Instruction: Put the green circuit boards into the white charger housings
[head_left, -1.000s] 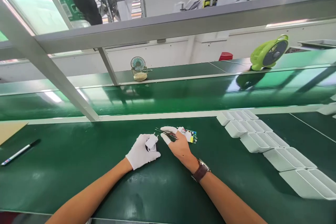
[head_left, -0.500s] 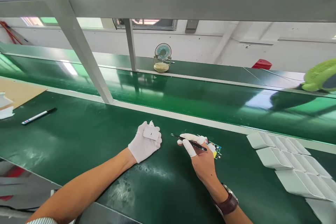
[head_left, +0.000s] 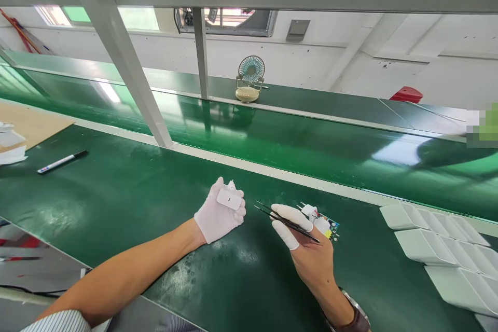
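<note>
My left hand point(head_left: 213, 220), in a white glove, rests palm up on the green bench. Its fingers curl around a small white plastic case point(head_left: 229, 199) with a narrow dark slot and a small white projection at its far edge. My right hand point(head_left: 311, 254) has white covers on its fingers and grips black tweezers point(head_left: 291, 224) between thumb and fingers. The tweezers' two tips stand slightly apart, pointing left toward the case without touching it. Behind the right hand lies a small circuit board point(head_left: 333, 229) with white and yellow parts, partly hidden by the fingers.
White plastic trays point(head_left: 428, 249) stand in rows at the right. A marker pen point(head_left: 62, 162) lies at the left, near a brown board point(head_left: 35, 122). Beyond the pale bench rail point(head_left: 272, 168) runs a green belt point(head_left: 303, 140). A small fan point(head_left: 249, 78) stands behind it.
The camera view has shifted slightly. The tweezers' tips have spread further apart, and more of the circuit board shows beyond my right hand. My left hand keeps hold of the case.
</note>
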Available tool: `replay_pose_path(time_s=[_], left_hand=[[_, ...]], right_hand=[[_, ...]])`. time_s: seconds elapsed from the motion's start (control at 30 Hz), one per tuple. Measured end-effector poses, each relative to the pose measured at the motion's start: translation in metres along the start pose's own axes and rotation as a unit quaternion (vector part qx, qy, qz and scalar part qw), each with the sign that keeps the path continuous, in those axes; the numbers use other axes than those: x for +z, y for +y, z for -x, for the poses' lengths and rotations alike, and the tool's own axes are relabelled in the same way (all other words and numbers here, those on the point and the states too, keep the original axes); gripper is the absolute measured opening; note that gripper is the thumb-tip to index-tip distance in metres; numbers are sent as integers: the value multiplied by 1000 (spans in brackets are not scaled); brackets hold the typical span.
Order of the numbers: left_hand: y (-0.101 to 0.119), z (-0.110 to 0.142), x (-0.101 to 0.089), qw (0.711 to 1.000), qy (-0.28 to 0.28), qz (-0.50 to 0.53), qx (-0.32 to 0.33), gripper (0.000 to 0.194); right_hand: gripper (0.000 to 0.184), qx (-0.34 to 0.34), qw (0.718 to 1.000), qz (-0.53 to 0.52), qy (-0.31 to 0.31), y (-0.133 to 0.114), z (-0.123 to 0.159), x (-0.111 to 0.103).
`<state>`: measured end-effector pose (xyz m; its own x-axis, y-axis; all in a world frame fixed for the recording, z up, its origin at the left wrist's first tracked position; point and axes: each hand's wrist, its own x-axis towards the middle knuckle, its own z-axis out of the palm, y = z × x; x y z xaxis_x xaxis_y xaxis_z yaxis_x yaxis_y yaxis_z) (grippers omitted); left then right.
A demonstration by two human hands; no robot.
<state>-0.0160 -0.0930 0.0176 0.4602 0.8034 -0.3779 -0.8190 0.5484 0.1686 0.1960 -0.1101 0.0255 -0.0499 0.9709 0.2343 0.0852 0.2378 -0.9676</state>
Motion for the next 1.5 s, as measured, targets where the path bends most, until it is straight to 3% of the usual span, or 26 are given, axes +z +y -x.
replay_pose_path(time_s=[0.43,0.77,1.03,1.13,1.27,1.5], left_hand=[[-4,2,5,999,18,34,-8,64],[-4,2,2,1000,4,-7,-21,66],[-6,1,1,1000,2,-20,-7,65],[-6,1,2,1000,6,-7,2,64],[-6,1,3,1000,18,6,8,64],[-6,0,1,1000,9,-12,2,65]], right_hand=[[8,-67,997,-20,-43,0,2,1],[20,3,999,-20,-42,-3,4,1],[10,-9,996,-73,-50,-1,5,2],[15,-11,995,-90,-45,4,4,2],[17,10,998,-55,-38,5,5,0],[14,-5,997,-23,-78,-2,7,3]])
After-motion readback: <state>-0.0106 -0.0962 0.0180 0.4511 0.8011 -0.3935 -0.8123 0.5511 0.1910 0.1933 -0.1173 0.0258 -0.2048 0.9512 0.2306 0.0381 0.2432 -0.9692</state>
